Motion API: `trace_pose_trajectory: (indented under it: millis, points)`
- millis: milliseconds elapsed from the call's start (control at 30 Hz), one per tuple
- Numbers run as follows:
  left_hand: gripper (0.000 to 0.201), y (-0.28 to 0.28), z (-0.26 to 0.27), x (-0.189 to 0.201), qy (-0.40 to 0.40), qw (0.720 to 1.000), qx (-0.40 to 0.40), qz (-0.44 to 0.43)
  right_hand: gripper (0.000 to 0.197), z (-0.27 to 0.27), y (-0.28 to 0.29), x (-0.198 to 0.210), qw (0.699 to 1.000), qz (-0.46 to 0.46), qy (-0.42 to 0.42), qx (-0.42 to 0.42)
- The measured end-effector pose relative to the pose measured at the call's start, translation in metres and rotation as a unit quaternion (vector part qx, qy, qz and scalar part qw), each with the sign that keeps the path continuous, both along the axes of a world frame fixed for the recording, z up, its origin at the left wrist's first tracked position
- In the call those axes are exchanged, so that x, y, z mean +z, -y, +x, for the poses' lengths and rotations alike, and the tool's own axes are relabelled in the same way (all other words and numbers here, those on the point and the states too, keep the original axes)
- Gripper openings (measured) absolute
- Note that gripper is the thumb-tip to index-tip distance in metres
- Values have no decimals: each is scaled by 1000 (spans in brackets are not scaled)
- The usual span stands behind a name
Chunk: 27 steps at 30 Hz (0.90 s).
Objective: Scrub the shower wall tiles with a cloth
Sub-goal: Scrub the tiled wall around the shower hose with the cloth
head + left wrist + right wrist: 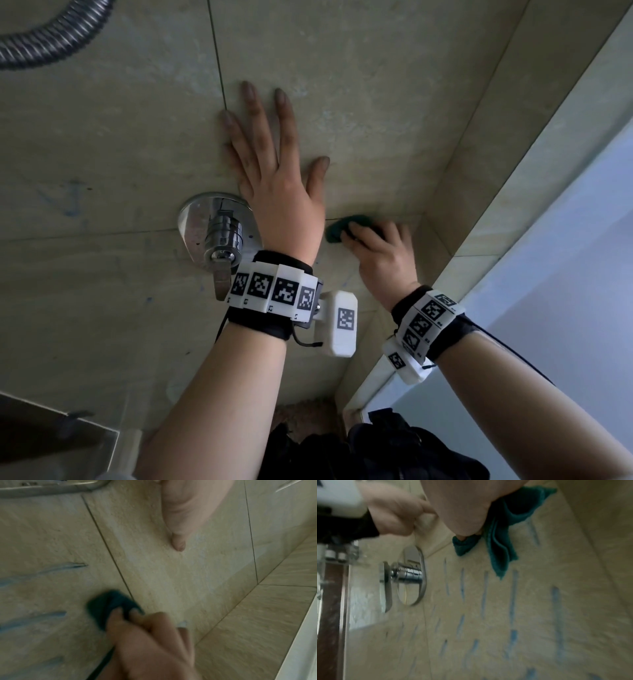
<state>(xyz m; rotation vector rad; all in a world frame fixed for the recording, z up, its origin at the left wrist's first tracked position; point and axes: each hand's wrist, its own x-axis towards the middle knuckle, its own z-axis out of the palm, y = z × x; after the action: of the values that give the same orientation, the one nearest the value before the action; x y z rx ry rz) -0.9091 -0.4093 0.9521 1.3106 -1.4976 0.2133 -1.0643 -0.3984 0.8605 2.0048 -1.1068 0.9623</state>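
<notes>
The beige shower wall tiles (359,85) fill the head view. My left hand (274,178) lies flat on a tile with its fingers spread, just above the valve. Lower and to the right, my right hand (373,253) grips a bunched dark teal cloth (337,231) and presses it against the wall at a grout line. In the left wrist view the cloth (109,607) sticks out past the right hand's fingers (120,615). In the right wrist view the cloth (503,536) hangs in folds below the palm. Blue streaks (556,615) mark the tile under it.
A chrome shower valve with a lever (219,240) juts from the wall beside my left wrist. A ribbed metal hose (44,41) curves at the top left. The wall meets a tiled corner (445,205) and a pale frosted panel (565,257) at the right.
</notes>
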Motion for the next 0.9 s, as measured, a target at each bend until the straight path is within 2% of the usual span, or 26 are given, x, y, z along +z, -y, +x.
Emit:
trace_pose_trajectory:
  millis: [133, 267, 400, 500, 567, 700, 900]
  points:
    - [77, -2, -3, 0, 21, 1000, 4, 0, 41, -2, -6, -12, 997, 71, -27, -3]
    - [80, -4, -9, -1, 47, 999, -16, 2, 42, -3, -15, 10, 992, 121, -12, 21]
    - [78, -4, -11, -2, 63, 997, -32, -7, 39, -9, -26, 52, 995, 31, 88, -14]
    - [77, -4, -11, -1, 61, 997, -39, -6, 40, -15, -22, 73, 981, -28, 181, -67]
    - [77, -3, -11, -2, 61, 997, -39, -6, 42, -15, -15, 77, 974, -34, 202, -94]
    - [75, 0, -12, -4, 57, 997, -42, -13, 46, -14, -7, 60, 980, 3, 171, -99]
    - [73, 2, -14, -5, 57, 998, -38, -11, 49, -13, -13, 2, 992, 72, 55, -92]
